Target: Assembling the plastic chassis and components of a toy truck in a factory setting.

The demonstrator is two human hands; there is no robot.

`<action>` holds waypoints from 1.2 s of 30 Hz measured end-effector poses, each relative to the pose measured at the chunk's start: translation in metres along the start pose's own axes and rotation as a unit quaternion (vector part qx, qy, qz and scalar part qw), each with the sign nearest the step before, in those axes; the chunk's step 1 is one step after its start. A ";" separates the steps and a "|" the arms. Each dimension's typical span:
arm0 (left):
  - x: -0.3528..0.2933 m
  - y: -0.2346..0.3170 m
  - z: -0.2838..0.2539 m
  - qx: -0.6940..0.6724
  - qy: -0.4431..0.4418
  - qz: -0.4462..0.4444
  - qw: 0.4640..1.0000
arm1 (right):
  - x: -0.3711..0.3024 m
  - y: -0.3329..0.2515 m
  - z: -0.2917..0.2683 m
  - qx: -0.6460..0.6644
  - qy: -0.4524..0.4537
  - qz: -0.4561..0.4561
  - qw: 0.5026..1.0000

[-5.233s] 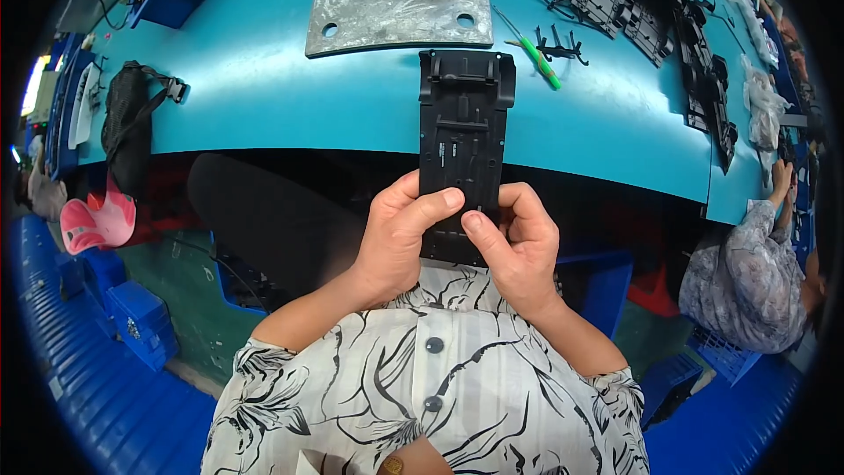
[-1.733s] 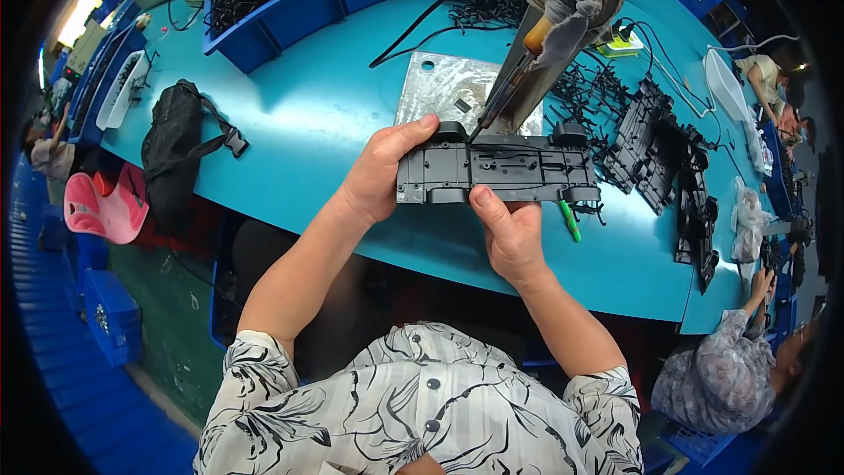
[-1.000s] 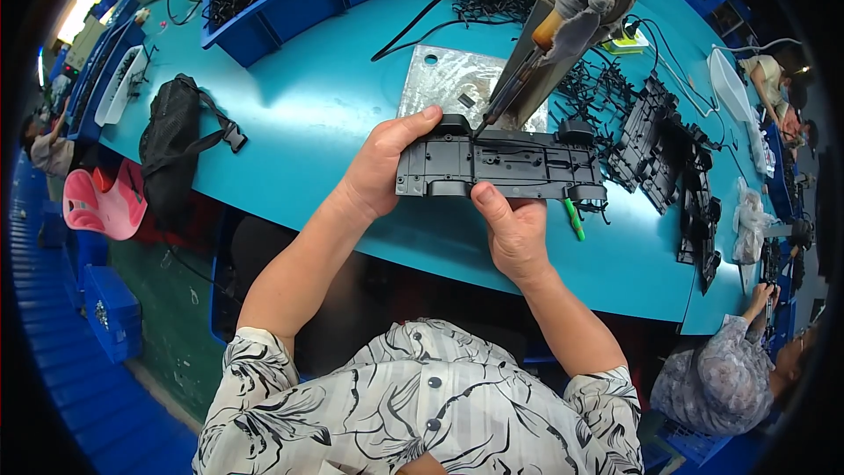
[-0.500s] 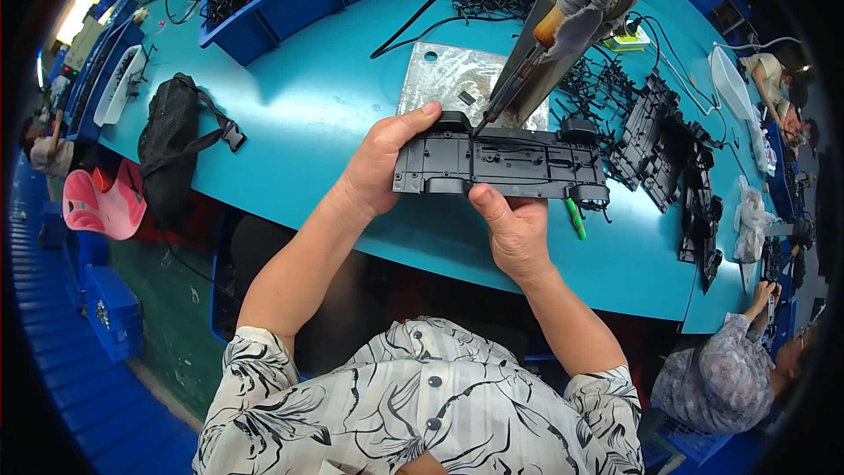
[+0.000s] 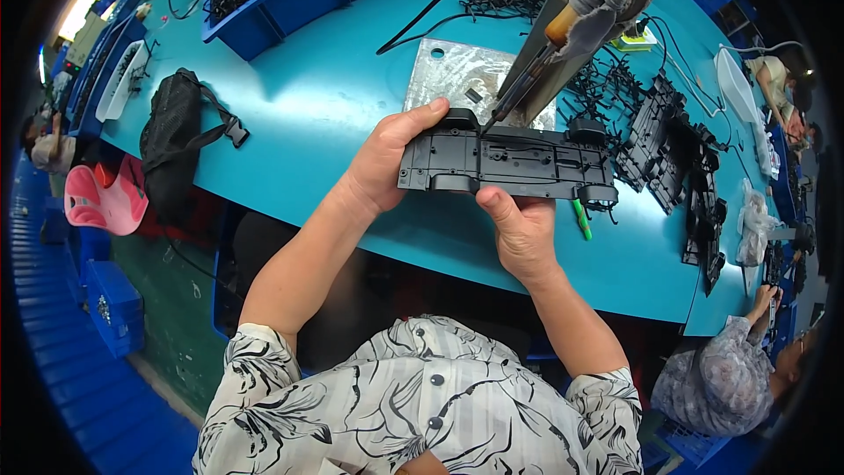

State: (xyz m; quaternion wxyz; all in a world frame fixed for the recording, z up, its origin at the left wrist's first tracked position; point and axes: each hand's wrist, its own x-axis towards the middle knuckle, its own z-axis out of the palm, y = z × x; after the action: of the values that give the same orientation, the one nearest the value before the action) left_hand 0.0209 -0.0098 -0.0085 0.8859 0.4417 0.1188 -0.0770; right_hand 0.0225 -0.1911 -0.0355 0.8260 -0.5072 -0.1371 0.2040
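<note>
At the frame's centre, the left hand (image 5: 383, 157) and right hand (image 5: 525, 233) both grip the black plastic chassis plate (image 5: 519, 158) under the soldering-iron-like tool (image 5: 530, 75), where a steady hold with thumbs clear seems best.

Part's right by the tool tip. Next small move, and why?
I'd probably ease the black plastic part back slightly, clear of the iron-like tool. The tool's tip is at the part's far edge, contact unclear, and the grip looks ready to guide it: left hand on one end, right hand at the near edge.
</note>
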 end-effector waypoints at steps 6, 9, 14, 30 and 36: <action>0.000 0.000 -0.001 -0.002 0.001 0.000 1.000 | 0.001 0.001 0.001 -0.004 -0.001 -0.014 1.000; 0.001 0.000 0.000 -0.006 0.003 0.001 1.000 | 0.002 0.001 0.001 -0.005 -0.003 -0.009 1.000; 0.003 -0.003 -0.008 -0.001 -0.015 -0.001 1.000 | 0.003 -0.002 -0.001 -0.036 -0.015 -0.010 0.999; 0.005 -0.004 -0.011 -0.002 0.000 0.011 1.000 | 0.006 -0.005 0.009 0.058 0.026 0.020 0.998; 0.007 -0.001 -0.016 -0.001 -0.017 -0.010 1.000 | 0.010 -0.007 0.017 0.050 0.031 0.024 0.998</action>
State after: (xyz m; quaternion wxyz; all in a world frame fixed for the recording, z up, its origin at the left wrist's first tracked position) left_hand 0.0249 0.0022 -0.0209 0.8876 0.4378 0.1086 -0.0928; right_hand 0.0251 -0.1764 -0.0212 0.8489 -0.4747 -0.0893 0.2147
